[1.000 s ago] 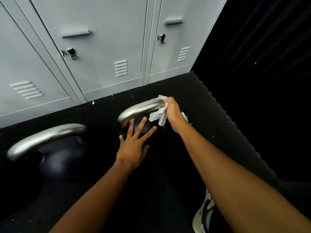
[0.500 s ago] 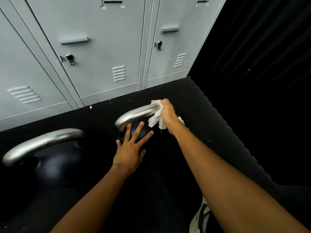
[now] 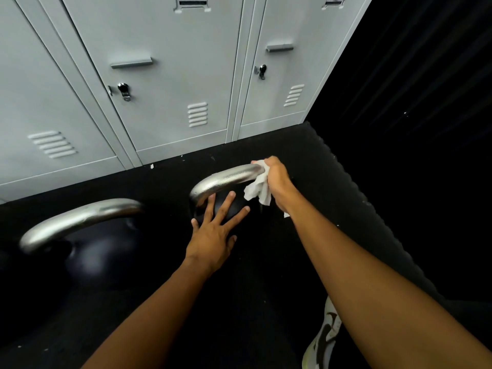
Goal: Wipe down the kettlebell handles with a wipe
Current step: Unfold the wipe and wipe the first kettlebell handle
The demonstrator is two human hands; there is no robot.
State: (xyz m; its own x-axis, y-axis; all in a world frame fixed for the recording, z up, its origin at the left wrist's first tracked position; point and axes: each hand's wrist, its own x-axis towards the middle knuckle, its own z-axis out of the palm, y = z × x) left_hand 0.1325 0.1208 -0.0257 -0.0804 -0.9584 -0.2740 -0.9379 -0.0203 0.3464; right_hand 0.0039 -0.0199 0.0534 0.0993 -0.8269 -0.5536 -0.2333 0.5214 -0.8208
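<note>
My right hand (image 3: 277,179) has stayed at the far end of the right kettlebell's handle (image 3: 226,179), fingers squeezed around the wipe (image 3: 257,191). My left hand (image 3: 213,230) still lies flat, fingers wide, on the ball. The other handle (image 3: 77,222) waits.

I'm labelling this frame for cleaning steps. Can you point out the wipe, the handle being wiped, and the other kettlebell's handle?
wipe (image 3: 257,189), head view, hanging crumpled part.
handle being wiped (image 3: 226,179), head view, top of arch.
other kettlebell's handle (image 3: 77,221), head view, mid-arch.
</note>
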